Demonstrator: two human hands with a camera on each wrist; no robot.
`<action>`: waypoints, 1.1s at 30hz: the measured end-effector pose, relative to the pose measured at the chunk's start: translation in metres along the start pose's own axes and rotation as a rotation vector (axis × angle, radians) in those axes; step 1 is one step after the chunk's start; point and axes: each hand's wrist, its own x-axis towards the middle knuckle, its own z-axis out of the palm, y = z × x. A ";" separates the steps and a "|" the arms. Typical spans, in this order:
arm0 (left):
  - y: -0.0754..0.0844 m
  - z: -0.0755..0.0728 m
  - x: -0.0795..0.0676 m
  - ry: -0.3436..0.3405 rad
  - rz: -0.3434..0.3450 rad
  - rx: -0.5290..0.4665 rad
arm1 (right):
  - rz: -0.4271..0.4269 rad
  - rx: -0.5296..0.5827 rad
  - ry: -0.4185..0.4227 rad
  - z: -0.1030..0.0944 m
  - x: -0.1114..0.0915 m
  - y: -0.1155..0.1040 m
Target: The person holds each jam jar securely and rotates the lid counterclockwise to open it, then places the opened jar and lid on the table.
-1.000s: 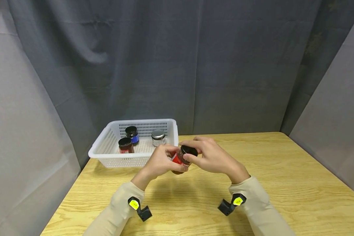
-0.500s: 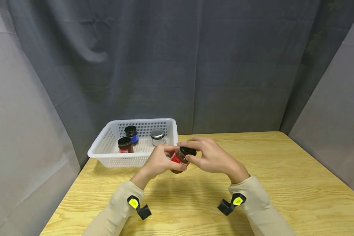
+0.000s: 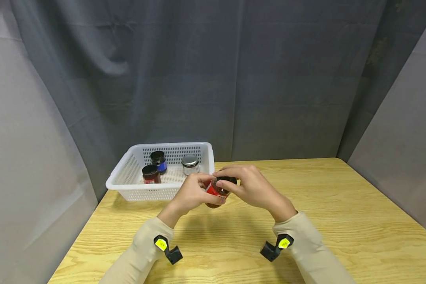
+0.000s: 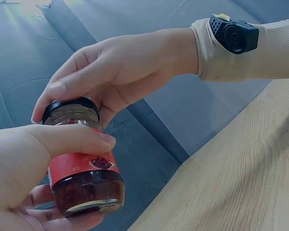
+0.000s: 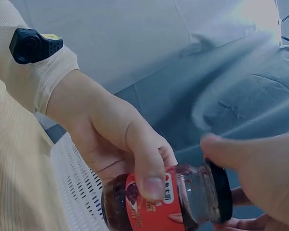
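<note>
Red-labelled jar [image 4: 84, 166] in left grip [image 3: 193, 192]

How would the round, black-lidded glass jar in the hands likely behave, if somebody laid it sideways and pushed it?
The glass jar would probably roll, since its body is cylindrical. Its shiny clear glass beside the red label suggests it is stiff and may crack if knocked.

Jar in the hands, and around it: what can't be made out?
Left wrist view: part of the held jar, behind the left hand.
Right wrist view: right hand, cut off by right edge.
Head view: base of the front jar in the basket, behind its front wall; print on yellow tags, too small.
</note>
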 end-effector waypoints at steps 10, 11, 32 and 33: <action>0.001 -0.001 0.000 0.002 0.006 -0.024 | -0.006 0.018 -0.014 0.001 0.000 0.000; 0.001 -0.001 0.000 0.002 0.006 -0.021 | -0.003 0.019 -0.016 0.001 0.000 0.000; -0.001 0.001 0.002 0.003 0.026 0.028 | 0.114 -0.009 -0.022 -0.004 -0.003 0.004; -0.001 0.001 0.002 0.004 0.023 0.025 | 0.120 -0.007 -0.021 -0.005 -0.003 0.005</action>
